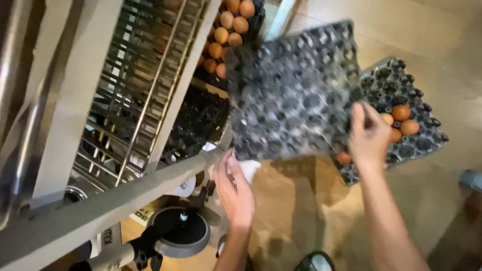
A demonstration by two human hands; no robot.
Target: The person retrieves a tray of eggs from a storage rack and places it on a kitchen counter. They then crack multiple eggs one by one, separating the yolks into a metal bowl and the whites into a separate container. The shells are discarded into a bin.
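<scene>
My right hand [369,135] grips the right edge of a dark, empty egg tray [291,95] and holds it tilted in the air. My left hand [235,188] is at the tray's lower left corner, fingers closed on a small white piece, perhaps cloth or paper [248,169]. Behind my right hand a second dark egg tray [416,140] lies lower down, with several brown eggs [400,112] in it. More brown eggs [226,30] sit in a tray at the top centre.
A metal wire rack [135,90] with a slanted steel frame bar [125,193] fills the left. Below it is a caster wheel [181,233]. A stack of dark trays [198,123] sits behind the rack. Brown cardboard [301,211] lies on the floor.
</scene>
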